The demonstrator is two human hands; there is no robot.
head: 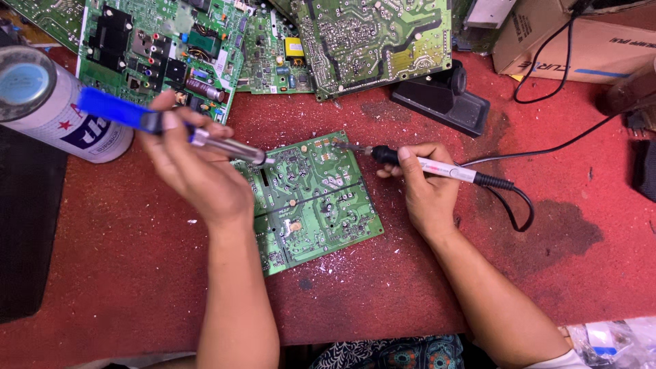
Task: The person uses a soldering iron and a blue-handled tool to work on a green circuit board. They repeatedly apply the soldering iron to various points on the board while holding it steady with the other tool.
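Observation:
A green circuit board (321, 205) lies solder side up on the red table (123, 273). My left hand (195, 167) grips a desoldering pump (171, 126) with a blue body and metal barrel; its tip rests at the board's left upper edge. My right hand (424, 188) holds a soldering iron (437, 167) like a pen, its thin tip touching the board's top edge. A black cable (512, 198) loops away from the iron's handle to the right.
Several green circuit boards (369, 41) are stacked along the far edge. A white spray can (55, 109) lies at left. A black stand (444, 96) sits behind the board, cardboard boxes (581, 41) at the back right, a dark mat (27, 219) at left.

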